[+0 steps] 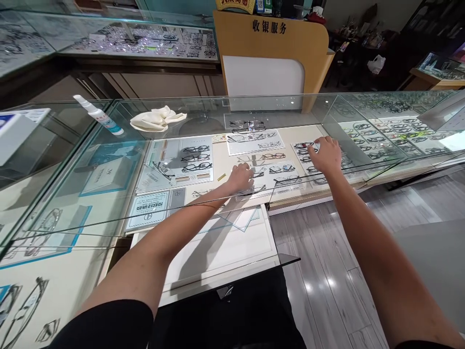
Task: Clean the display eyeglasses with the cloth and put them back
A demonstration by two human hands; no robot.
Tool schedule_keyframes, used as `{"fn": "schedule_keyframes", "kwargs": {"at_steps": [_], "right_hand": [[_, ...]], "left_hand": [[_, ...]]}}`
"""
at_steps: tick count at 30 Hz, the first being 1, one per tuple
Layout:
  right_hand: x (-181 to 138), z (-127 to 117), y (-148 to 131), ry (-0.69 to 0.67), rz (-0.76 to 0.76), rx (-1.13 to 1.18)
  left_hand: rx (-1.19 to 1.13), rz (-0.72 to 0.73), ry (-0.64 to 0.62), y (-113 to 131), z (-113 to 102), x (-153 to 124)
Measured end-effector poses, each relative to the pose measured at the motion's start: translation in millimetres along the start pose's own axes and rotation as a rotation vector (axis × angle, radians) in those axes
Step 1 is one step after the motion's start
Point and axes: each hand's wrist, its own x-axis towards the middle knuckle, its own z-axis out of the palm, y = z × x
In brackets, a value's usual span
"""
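Observation:
Both my arms reach into a glass display case (218,104) filled with eyeglass frames. My left hand (240,177) rests knuckles-up on a white display tray (281,177) beside a pair of dark glasses (258,173); its fingers curl down, and I cannot see anything in them. My right hand (328,153) lies further right over another tray of glasses (304,154), fingers bent, fingertips touching a dark frame (303,145). Whether it grips the frame is unclear. More black frames (196,158) sit on a tray to the left.
A crumpled white cloth (158,119) and a spray bottle (98,115) lie on the glass top at the left. A yellow cashier counter (276,48) stands behind. Further cases with glasses (395,128) run right. Grey wood floor (327,252) lies below.

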Motion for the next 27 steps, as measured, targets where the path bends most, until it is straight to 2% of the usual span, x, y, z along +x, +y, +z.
{"fn": "schedule_keyframes", "kwargs": {"at_steps": [3, 5, 7, 9, 10, 12, 14, 15, 16, 18, 20, 23, 27], "right_hand": [[0.0, 1.3, 0.0, 0.005, -0.005, 0.019], [-0.2, 2.3, 0.0, 0.016, -0.008, 0.028], [-0.5, 2.8, -0.1, 0.019, -0.009, 0.028], [-1.1, 2.4, -0.4, 0.013, -0.007, 0.021], [-1.4, 1.9, -0.6, 0.01, -0.006, 0.016], [-2.0, 0.6, -1.2, 0.006, -0.007, 0.006], [-2.4, -0.4, -1.8, 0.006, -0.008, 0.004], [-2.4, -0.7, -2.1, 0.007, -0.007, 0.005], [-2.4, -0.8, -2.3, 0.008, -0.006, 0.006], [-2.2, -0.4, -2.5, 0.012, -0.004, 0.011], [-2.0, 0.5, -2.4, 0.02, -0.007, 0.019], [-1.8, 1.8, -2.1, 0.034, -0.007, 0.03], [-2.1, 0.1, -3.1, 0.015, 0.006, 0.021]], "left_hand": [[-0.001, 0.023, -0.037, 27.3, -17.6, -49.2], [-0.062, 0.088, -0.157, 47.9, -37.0, -90.0], [-0.208, 0.279, -0.276, 62.9, -66.4, -122.7], [-0.162, 0.39, -0.19, 66.0, -104.6, -133.9], [-0.147, 0.388, -0.11, 62.1, -124.9, -129.4], [-0.126, 0.315, 0.068, 44.8, -161.3, -102.4], [-0.005, 0.24, 0.222, 20.2, -185.4, -61.2], [0.067, 0.205, 0.261, 7.8, -191.8, -39.6], [0.119, 0.181, 0.266, -3.4, -194.5, -19.3], [0.181, 0.164, 0.187, -20.1, -191.8, 13.8], [0.209, 0.149, 0.14, -28.9, -183.8, 35.3], [0.206, 0.145, 0.148, -33.0, -173.8, 51.9], [0.158, 0.119, 0.125, -32.4, -172.1, 63.5]]}}
